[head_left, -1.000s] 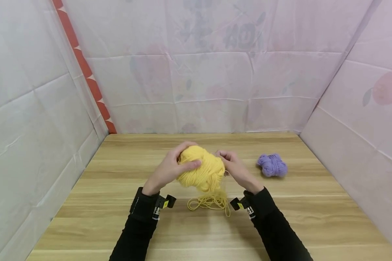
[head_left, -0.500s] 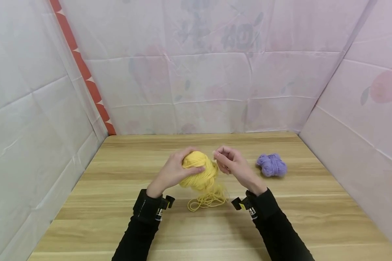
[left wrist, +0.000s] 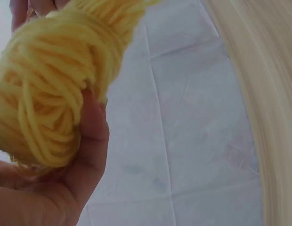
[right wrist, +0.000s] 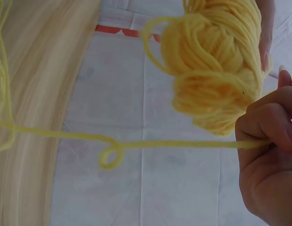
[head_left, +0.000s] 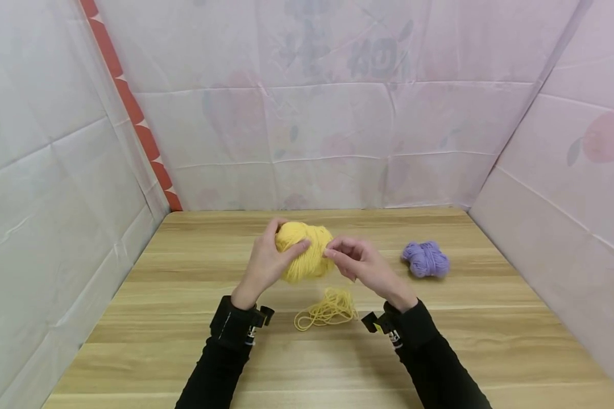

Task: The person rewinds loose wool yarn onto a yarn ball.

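Observation:
My left hand [head_left: 266, 261] grips a skein of yellow yarn [head_left: 304, 250] above the table, thumb across its near face. In the left wrist view the thumb presses into the wound strands of the skein [left wrist: 52, 80]. Close to the skein's right side, my right hand [head_left: 363, 264] pinches a strand of the yellow yarn. The right wrist view shows this strand [right wrist: 183, 144] running from the curled fingers of the right hand [right wrist: 271, 150], with a small loop in it. Below both hands, a loose tangle of yellow yarn [head_left: 327, 310] lies on the table.
A small purple yarn skein [head_left: 426, 259] lies on the wooden table [head_left: 210, 363] to the right of my hands. White sheeting [head_left: 307, 130] walls off the back and both sides, with a red strip [head_left: 133, 105] at the back left corner.
The yellow skein has turned and lifted away from the loose tangle, which stays on the table. My right hand drew back from the skein, then came near it again.

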Available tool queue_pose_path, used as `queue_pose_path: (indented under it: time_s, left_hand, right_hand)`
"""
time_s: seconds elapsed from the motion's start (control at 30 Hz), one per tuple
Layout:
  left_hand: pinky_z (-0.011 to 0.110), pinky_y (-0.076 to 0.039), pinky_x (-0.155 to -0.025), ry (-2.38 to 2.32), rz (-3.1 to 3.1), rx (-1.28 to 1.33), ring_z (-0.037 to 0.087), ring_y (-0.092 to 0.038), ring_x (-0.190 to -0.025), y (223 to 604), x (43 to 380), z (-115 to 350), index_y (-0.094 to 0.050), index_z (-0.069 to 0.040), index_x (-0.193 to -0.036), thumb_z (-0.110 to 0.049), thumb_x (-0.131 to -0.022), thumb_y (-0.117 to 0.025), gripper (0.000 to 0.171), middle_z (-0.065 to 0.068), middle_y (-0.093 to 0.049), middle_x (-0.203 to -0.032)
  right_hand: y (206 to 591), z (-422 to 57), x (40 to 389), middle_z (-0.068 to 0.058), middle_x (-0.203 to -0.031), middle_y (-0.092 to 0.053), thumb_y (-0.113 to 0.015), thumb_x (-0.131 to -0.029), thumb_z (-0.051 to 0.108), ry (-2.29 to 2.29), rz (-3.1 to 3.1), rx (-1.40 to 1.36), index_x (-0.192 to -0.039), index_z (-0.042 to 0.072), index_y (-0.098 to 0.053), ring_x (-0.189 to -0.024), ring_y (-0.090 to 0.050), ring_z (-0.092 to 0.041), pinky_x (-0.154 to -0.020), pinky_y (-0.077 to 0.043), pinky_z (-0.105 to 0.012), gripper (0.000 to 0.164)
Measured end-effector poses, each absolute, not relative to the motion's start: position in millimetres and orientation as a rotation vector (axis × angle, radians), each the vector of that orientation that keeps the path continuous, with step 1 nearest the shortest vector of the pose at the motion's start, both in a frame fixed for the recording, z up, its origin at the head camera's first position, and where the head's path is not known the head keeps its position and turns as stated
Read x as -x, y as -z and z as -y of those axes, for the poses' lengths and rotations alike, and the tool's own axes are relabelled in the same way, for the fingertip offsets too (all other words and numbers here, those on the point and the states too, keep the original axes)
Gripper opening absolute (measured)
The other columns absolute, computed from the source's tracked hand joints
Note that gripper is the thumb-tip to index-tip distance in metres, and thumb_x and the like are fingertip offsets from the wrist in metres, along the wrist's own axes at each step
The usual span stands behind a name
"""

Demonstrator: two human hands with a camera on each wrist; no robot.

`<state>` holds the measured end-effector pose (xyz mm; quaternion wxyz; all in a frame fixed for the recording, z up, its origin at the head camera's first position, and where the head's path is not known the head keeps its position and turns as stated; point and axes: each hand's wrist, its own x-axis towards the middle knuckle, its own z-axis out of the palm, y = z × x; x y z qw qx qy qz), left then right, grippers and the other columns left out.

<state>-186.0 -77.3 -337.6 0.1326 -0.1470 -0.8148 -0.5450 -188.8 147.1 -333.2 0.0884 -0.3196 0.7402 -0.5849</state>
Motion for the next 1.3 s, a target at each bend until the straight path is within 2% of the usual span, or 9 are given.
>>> queue_pose_path:
  time_s: [0.13,0.27,0.47,0.73,0.97,1.1,1.3]
  left_hand:
    - [0.03,-0.05,-0.06,1.598,2.289,0.376,0.021,-0.06,-0.077,338.2,186.9,78.2,-0.05,-0.01,-0.117,-0.034,-0.087,-0.071,0.045,0.011,-0.063,-0.099]
    - [0.03,-0.051,-0.059,1.647,2.234,0.314,0.022,-0.062,-0.077,337.5,187.0,78.5,-0.049,-0.01,-0.119,-0.037,-0.087,-0.071,0.047,0.013,-0.063,-0.1]
    - [0.031,-0.053,-0.063,1.813,2.113,0.3,0.022,-0.063,-0.079,336.7,186.9,78.4,-0.046,-0.008,-0.121,-0.038,-0.089,-0.068,0.05,0.014,-0.061,-0.103]
    - [0.03,-0.055,-0.066,2.043,1.966,0.385,0.021,-0.063,-0.082,333.5,183.6,76.5,-0.041,-0.006,-0.121,-0.025,-0.093,-0.065,0.042,0.015,-0.056,-0.107]
    - [0.03,-0.056,-0.074,2.328,1.996,0.552,0.019,-0.061,-0.094,327.6,180.7,88.4,-0.036,-0.008,-0.134,-0.014,-0.093,-0.062,0.049,0.014,-0.05,-0.12]
    - [0.031,-0.057,-0.076,2.414,2.093,0.648,0.02,-0.062,-0.096,325.5,181.1,98.6,-0.041,-0.011,-0.137,-0.012,-0.092,-0.062,0.05,0.015,-0.053,-0.12]
    - [0.034,-0.058,-0.077,2.399,2.135,0.594,0.021,-0.064,-0.096,325.7,184.6,100.5,-0.048,-0.009,-0.126,-0.016,-0.086,-0.071,0.046,0.012,-0.058,-0.116]
  right_hand:
    - [334.5,-144.7,187.3,0.004,-0.061,-0.044,-0.056,-0.098,0.017,1.713,-2.201,0.985,-0.106,0.0,-0.065,-0.049,-0.036,-0.012,-0.043,-0.032,-0.026,0.021]
    - [336.3,-142.4,186.4,0.001,-0.063,-0.05,-0.058,-0.097,0.016,1.66,-2.212,1.022,-0.103,0.004,-0.069,-0.05,-0.041,-0.006,-0.043,-0.036,-0.023,0.017]
    - [340.4,-137.1,187.2,-0.014,-0.064,-0.054,-0.06,-0.096,0.016,1.596,-2.193,1.044,-0.103,0.008,-0.072,-0.047,-0.042,-0.012,-0.043,-0.038,-0.022,0.017]
    - [345.5,-133.7,190.9,-0.001,-0.061,-0.05,-0.06,-0.096,0.017,1.572,-2.247,0.994,-0.1,0.007,-0.073,-0.048,-0.04,-0.006,-0.043,-0.036,-0.022,0.018]
    - [345.4,-135.1,191.5,0.002,-0.06,-0.049,-0.061,-0.095,0.015,1.595,-2.261,0.961,-0.1,0.002,-0.074,-0.048,-0.039,-0.003,-0.042,-0.034,-0.02,0.019]
    - [345.5,-135.4,191.3,0.003,-0.058,-0.047,-0.063,-0.093,0.013,1.589,-2.288,0.976,-0.098,0.003,-0.075,-0.047,-0.038,-0.002,-0.042,-0.034,-0.019,0.017]
    - [346.1,-134.0,192.0,-0.001,-0.061,-0.051,-0.065,-0.092,0.014,1.573,-2.314,1.01,-0.097,0.003,-0.075,-0.049,-0.041,-0.001,-0.044,-0.037,-0.018,0.015]
